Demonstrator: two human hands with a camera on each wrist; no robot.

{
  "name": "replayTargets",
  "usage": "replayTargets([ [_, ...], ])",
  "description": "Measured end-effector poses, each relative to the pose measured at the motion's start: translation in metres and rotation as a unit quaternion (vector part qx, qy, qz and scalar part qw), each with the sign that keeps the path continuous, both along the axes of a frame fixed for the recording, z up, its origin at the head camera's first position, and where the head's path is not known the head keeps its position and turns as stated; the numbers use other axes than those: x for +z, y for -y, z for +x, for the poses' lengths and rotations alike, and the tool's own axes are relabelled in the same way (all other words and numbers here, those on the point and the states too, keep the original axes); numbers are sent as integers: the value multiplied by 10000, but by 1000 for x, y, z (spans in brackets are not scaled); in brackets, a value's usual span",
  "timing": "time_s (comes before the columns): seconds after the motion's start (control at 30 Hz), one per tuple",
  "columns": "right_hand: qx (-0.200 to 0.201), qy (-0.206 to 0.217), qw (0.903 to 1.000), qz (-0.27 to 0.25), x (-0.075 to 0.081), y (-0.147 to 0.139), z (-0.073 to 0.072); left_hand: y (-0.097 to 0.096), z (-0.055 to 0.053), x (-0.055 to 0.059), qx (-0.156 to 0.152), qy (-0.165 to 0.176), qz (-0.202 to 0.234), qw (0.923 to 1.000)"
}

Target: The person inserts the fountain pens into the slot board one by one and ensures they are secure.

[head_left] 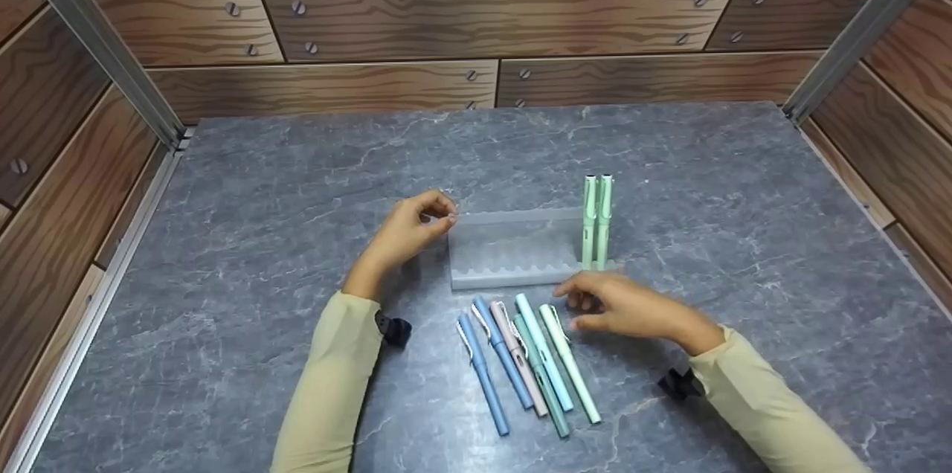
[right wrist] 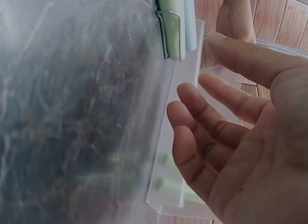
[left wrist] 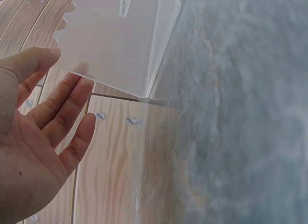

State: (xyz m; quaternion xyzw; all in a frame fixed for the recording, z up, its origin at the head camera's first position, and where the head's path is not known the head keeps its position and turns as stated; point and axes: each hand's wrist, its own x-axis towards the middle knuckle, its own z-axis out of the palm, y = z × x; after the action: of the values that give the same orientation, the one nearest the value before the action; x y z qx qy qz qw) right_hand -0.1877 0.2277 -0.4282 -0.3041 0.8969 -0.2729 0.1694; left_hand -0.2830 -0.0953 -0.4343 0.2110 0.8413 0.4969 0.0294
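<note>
A frosted clear pen rack [head_left: 513,250] with a scalloped edge stands on the table. My left hand [head_left: 418,224] pinches its upper left corner; in the left wrist view the thumb is at the panel edge [left wrist: 110,46] and fingertips pass behind it. Two light green pens [head_left: 596,224] stand upright side by side in its right end. In front lie several capped pens: two blue pens [head_left: 483,376], a mauve pen [head_left: 518,358], a teal pen [head_left: 549,391], a turquoise pen [head_left: 544,350] and a pale green pen [head_left: 571,361]. My right hand [head_left: 621,306], fingers loosely bent and holding nothing, hovers beside the pale green pen's cap.
The grey marbled tabletop [head_left: 297,183] spreads around the rack. Wood-patterned panels [head_left: 491,19] close off the back and both sides, with metal posts [head_left: 97,42] at the corners. A black wrist camera [head_left: 394,329] sits at the left sleeve's cuff.
</note>
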Motion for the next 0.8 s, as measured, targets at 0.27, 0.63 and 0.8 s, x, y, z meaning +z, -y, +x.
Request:
replayTargets([
  [0.27, 126, 165, 9998, -1, -5, 3, 0, -1, 0, 0, -5, 5, 19, 10000],
  [0.63, 101, 56, 9991, 412, -7, 8, 2, 0, 0, -1, 56, 15, -139, 9999],
  [0.8, 85, 94, 9983, 575, -7, 10, 3, 0, 0, 0, 39, -82, -98, 9999],
])
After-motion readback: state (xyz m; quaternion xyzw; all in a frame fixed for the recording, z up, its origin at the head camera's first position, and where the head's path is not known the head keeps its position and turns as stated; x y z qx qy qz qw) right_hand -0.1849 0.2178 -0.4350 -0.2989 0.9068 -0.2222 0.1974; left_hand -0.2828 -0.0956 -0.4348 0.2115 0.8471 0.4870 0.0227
